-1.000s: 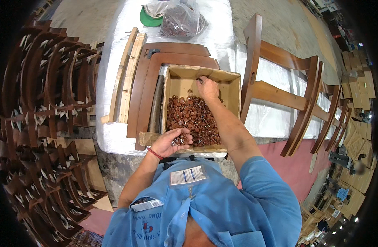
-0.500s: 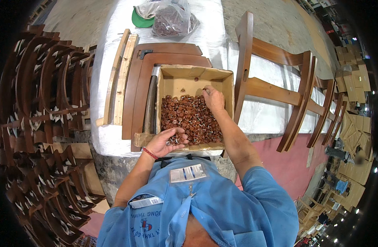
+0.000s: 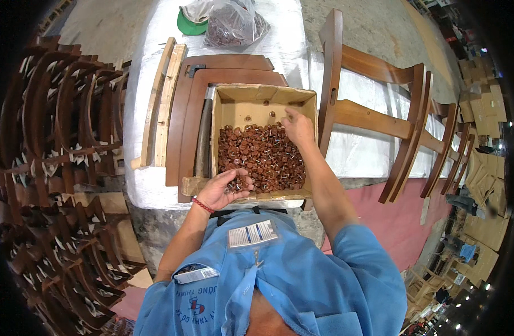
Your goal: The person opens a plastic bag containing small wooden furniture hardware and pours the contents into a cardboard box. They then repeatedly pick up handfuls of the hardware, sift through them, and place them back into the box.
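Observation:
A cardboard box [image 3: 226, 109] in front of me holds a heap of brown nail-on furniture glides [image 3: 262, 154], round caps with shiny metal nails. My left hand [image 3: 222, 189] is cupped, palm up, at the box's near left corner, its fingers curled around several glides [image 3: 238, 183]. Inside the right side of the box, above the heap, my right hand [image 3: 299, 127] has its index finger stretched out, and I see nothing held in it. Just left of its fingertips, a few single glides [image 3: 272, 113] lie on the bare cardboard at the far end.
Left of the box lie a mallet [image 3: 194, 185], brown wooden frame pieces [image 3: 184, 117] and pale wood strips [image 3: 166, 106]. A plastic bag [image 3: 236, 25] and a green-brimmed cap [image 3: 189, 22] sit farther back. Chair frames [image 3: 374, 115] stand at right; stacked brown chair parts [image 3: 61, 112] fill the left.
My right hand has moved slightly right, and its index finger has straightened. A glide now lies on the cardboard left of it. My left hand still cups its glides.

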Action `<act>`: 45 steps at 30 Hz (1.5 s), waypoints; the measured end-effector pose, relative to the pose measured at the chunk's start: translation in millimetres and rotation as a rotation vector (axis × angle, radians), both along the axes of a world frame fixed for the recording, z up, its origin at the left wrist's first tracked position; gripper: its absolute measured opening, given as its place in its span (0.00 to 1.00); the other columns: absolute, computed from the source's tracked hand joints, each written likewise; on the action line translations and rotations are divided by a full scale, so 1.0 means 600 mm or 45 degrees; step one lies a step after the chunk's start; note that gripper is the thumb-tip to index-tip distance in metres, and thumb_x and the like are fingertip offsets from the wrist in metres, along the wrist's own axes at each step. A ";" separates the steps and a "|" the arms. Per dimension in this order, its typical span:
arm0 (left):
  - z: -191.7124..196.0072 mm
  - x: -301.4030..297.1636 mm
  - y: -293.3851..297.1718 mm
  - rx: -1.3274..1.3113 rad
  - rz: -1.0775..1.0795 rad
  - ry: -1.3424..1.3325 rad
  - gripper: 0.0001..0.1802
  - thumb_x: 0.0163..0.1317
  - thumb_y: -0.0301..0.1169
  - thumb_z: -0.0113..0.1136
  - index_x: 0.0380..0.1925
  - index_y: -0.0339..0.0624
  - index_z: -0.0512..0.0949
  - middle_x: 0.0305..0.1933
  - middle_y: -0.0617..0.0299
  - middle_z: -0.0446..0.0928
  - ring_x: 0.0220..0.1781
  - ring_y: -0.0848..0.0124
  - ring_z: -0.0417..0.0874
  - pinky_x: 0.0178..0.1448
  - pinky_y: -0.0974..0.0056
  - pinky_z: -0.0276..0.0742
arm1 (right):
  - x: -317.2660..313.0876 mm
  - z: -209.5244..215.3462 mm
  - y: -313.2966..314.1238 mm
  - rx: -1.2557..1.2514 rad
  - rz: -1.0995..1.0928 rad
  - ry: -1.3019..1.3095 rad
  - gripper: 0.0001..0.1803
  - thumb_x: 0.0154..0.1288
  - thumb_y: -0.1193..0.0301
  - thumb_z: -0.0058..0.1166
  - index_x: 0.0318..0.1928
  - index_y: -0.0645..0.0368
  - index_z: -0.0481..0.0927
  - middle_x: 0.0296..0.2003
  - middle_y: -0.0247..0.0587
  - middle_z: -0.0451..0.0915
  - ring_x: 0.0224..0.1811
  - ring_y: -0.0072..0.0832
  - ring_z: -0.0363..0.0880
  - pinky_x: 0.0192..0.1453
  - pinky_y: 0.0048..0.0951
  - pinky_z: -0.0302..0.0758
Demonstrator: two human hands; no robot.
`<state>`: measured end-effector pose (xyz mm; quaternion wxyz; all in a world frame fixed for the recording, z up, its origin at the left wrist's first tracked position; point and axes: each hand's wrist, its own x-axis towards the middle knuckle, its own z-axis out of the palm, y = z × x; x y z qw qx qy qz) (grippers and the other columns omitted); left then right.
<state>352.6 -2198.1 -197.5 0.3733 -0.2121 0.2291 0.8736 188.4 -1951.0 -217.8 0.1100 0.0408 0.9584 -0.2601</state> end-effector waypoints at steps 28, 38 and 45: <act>0.005 -0.005 0.004 0.000 -0.012 0.023 0.25 0.72 0.47 0.39 0.56 0.39 0.70 0.57 0.49 0.74 0.60 0.57 0.75 0.62 0.53 0.72 | 0.062 0.027 0.011 -2.603 -0.238 -0.747 0.05 0.69 0.66 0.49 0.38 0.52 0.72 0.24 0.24 0.62 0.22 0.16 0.56 0.24 0.17 0.56; -0.003 -0.008 0.003 -0.041 -0.074 0.054 0.28 0.72 0.51 0.36 0.55 0.40 0.71 0.55 0.49 0.75 0.59 0.56 0.76 0.61 0.53 0.74 | 0.147 0.080 0.029 -2.854 -0.035 -0.842 0.09 0.69 0.65 0.49 0.34 0.56 0.69 0.25 0.28 0.64 0.22 0.18 0.61 0.23 0.18 0.59; -0.003 -0.010 0.006 -0.089 -0.072 0.058 0.29 0.72 0.52 0.34 0.56 0.39 0.70 0.54 0.50 0.76 0.57 0.56 0.77 0.60 0.53 0.74 | 0.183 0.068 0.042 -2.810 -0.161 -0.795 0.08 0.68 0.66 0.49 0.38 0.57 0.72 0.28 0.32 0.68 0.26 0.20 0.65 0.25 0.19 0.65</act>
